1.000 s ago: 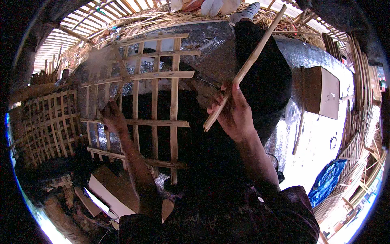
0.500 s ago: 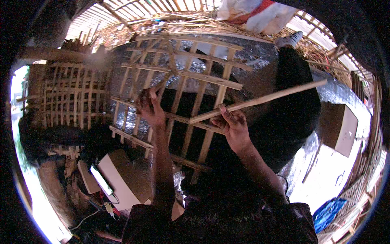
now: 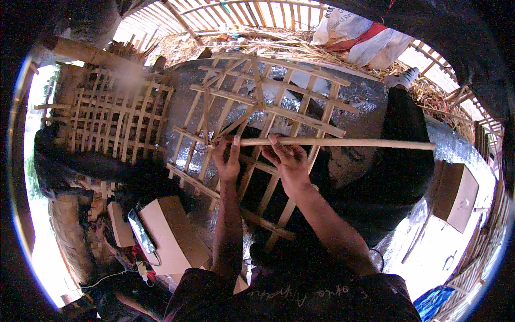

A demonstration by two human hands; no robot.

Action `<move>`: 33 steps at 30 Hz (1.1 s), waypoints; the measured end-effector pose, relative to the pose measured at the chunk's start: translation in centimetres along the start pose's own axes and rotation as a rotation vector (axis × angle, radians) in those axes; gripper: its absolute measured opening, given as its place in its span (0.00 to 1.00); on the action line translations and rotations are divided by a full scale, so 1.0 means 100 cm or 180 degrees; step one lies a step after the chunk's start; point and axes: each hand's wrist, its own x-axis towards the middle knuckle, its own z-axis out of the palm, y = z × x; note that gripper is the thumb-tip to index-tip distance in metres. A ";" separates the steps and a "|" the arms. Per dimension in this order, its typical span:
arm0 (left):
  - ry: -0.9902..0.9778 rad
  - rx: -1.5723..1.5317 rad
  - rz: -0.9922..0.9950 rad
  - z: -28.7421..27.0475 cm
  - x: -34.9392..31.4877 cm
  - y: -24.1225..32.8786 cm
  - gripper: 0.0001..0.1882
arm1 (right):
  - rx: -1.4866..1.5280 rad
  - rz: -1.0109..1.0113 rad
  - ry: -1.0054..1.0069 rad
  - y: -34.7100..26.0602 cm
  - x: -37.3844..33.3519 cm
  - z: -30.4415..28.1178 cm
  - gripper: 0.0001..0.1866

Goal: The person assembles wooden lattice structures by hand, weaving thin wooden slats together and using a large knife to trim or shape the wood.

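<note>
across the lattice [image 3: 303,119] edge, stick [image 3: 348,142]

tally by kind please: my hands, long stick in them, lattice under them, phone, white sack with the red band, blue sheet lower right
Hands: 2 (left hand, right hand)
Long stick: 1
Lattice under the hands: 1
Phone: 1
White sack with red band: 1
Blue sheet: 1
Total: 7

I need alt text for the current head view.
The person's right hand holds a long pale stick over a wooden lattice, with the left hand at the stick's left end. A denser lattice panel is at left.
</note>
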 end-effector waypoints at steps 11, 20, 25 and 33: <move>0.1235 -0.1482 -0.1677 0.007 0.004 0.017 0.13 | -0.6863 -0.2991 -0.0251 -0.133 -0.079 -0.043 0.23; 0.0981 0.0001 -0.0459 0.014 0.013 0.008 0.14 | -0.7122 -0.1625 -0.1046 -0.188 -0.093 -0.100 0.19; 0.1623 0.0253 0.0290 0.032 0.021 0.006 0.13 | -0.7287 -0.1655 -0.0789 -0.187 -0.135 -0.108 0.16; 0.0912 0.2680 0.0065 0.035 0.020 0.018 0.12 | -0.6218 -0.1243 -0.0466 -0.140 -0.147 -0.117 0.20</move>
